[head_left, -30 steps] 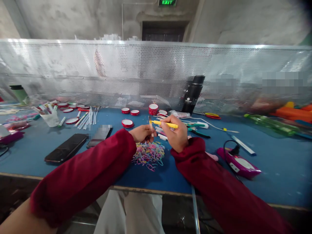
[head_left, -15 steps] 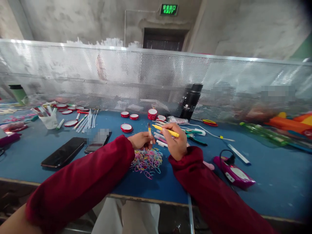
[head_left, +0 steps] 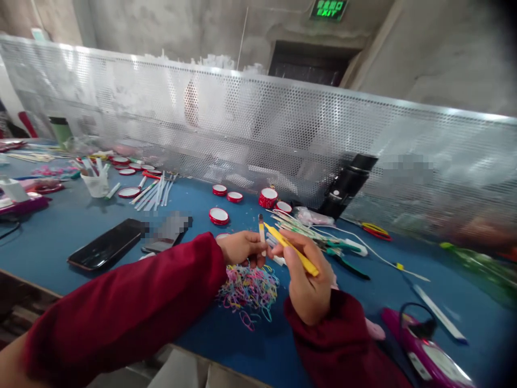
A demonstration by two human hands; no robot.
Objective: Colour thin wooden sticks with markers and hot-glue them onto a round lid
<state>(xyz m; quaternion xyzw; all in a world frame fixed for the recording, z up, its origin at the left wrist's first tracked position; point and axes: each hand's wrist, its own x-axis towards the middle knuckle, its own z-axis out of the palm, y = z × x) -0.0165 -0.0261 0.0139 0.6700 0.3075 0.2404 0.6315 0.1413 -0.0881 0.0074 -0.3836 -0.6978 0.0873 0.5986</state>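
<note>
My left hand (head_left: pixel 247 249) pinches a short pale stick (head_left: pixel 262 237) upright, its tip dark. In my right hand (head_left: pixel 309 269) is a yellow marker pen (head_left: pixel 297 254), slanting up and left, with its point close beside the stick; I cannot tell whether they touch. Both hands are above a pile of small coloured rubber bands (head_left: pixel 250 288) on the blue table. Behind the right hand's fingers, several pens and thin sticks lie partly hidden.
Two phones (head_left: pixel 107 245) lie at left, near clear sticks (head_left: pixel 155 193) and a white cup of pens (head_left: pixel 96 184). Red-edged tape rolls (head_left: pixel 218 216) stand ahead. At right are green-handled pliers (head_left: pixel 347 264), a black bottle (head_left: pixel 349 186) and a purple device (head_left: pixel 428 350). A perforated metal screen (head_left: pixel 242 118) stands behind.
The view has turned right and tilted. My right hand has come nearer and lower in view, with the yellow marker pen's point still by the stick. Both hands keep their holds.
</note>
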